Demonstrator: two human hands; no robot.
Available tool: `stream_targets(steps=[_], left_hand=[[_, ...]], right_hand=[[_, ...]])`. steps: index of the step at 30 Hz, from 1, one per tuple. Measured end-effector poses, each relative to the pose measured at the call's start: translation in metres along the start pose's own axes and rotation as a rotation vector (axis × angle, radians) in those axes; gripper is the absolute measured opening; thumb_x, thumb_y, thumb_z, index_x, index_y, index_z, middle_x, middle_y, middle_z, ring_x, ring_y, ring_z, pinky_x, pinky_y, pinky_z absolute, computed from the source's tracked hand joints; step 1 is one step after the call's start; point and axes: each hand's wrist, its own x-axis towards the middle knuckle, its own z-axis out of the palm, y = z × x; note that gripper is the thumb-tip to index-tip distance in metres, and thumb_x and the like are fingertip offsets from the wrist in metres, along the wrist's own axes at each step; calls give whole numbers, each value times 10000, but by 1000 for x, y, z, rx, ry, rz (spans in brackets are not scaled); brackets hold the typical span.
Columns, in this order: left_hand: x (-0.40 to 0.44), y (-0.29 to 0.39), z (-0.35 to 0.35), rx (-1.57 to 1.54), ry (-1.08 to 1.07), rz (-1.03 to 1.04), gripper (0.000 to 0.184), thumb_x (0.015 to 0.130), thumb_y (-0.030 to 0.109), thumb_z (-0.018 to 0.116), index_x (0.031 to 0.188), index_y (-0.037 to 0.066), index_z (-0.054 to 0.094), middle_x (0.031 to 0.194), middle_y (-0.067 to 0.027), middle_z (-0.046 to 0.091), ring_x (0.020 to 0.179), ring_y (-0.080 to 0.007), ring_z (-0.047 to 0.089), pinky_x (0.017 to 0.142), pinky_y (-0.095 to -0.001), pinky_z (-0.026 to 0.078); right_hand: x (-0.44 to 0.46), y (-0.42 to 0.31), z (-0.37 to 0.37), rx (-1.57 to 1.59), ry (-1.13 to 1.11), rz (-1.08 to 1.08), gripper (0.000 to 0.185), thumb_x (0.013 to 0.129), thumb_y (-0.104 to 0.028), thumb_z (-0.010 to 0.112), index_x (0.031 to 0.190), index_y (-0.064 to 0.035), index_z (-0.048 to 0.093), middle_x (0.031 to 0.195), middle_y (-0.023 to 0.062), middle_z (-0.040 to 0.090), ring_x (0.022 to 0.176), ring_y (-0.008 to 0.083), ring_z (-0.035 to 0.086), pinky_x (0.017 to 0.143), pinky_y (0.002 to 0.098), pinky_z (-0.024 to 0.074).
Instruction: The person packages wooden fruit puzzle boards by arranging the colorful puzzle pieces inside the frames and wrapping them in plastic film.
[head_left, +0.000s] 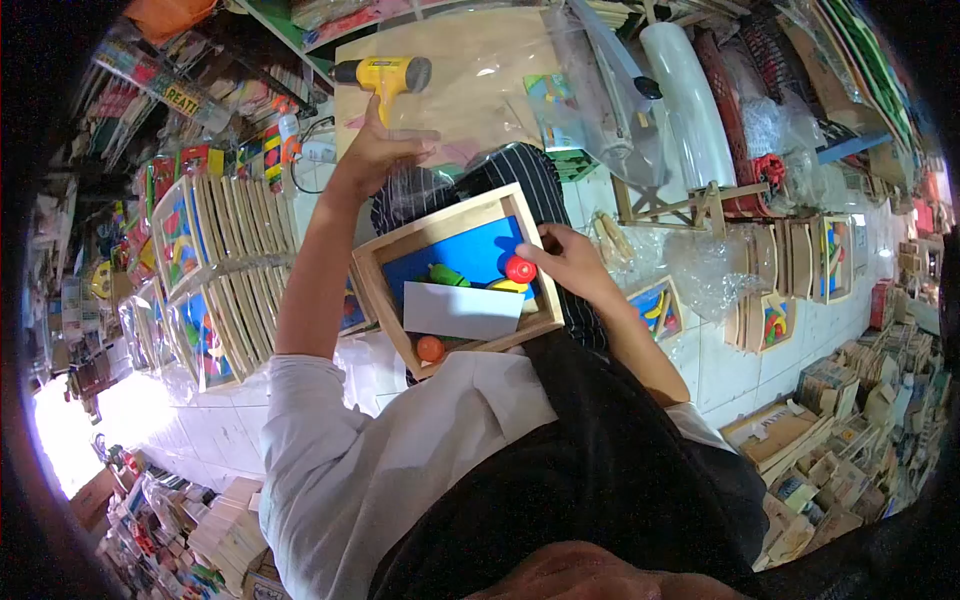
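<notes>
A shallow wooden tray (pixel 470 213) with a blue bottom rests tilted on the lap. Inside lie a white rectangular card (pixel 462 309), a green toy piece (pixel 448 276), a red round piece (pixel 520 269), an orange ball-like piece (pixel 430 348) and a yellow piece partly covered by the card. My right hand (pixel 572 262) grips the tray's right wall, its thumb over the inside beside the red piece. Beyond the tray, my left hand (pixel 385 152) is open with fingers apart, close to the handle of a yellow heat gun (pixel 390 75) with a black nozzle.
A brown board (pixel 470 70) lies ahead under the heat gun. Stacked wooden trays (pixel 235 225) stand at left, and more trays (pixel 785 260) at right. A plastic film roll (pixel 688 100) leans at upper right. Piled boxes (pixel 850 400) fill the lower right.
</notes>
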Motion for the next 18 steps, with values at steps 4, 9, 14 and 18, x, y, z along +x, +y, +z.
stream_targets(steps=[4,9,14,18], left_hand=[[-27,10,1,-152,367,-22,481,798,41,592,1247,106,431,1017,-102,608,826,-140,597,714,-260,490],[-47,46,-13,92,-38,-73,543,719,91,655,1234,81,482,1110,-87,553,914,-161,560,814,-288,463],[-44,48,3,902,397,497,534,712,92,655,1220,148,499,1212,-169,477,1076,-308,491,924,-346,395],[-42,49,-7,1086,155,376,448,741,36,594,1175,115,516,1302,-152,409,1071,-307,511,878,-348,441]], right_hand=[[-9,10,18,-109,129,-132,407,765,-344,596,905,36,562,906,243,595,805,358,603,731,391,468],[-11,32,8,173,16,-151,449,707,-105,636,1088,-6,420,925,161,585,863,246,589,730,345,471],[-35,38,-10,487,6,-183,688,703,-15,608,1316,-22,297,1173,118,490,1020,190,510,861,311,431],[-62,30,-33,598,13,33,767,702,-16,562,1386,-63,219,1130,94,506,934,163,536,783,276,462]])
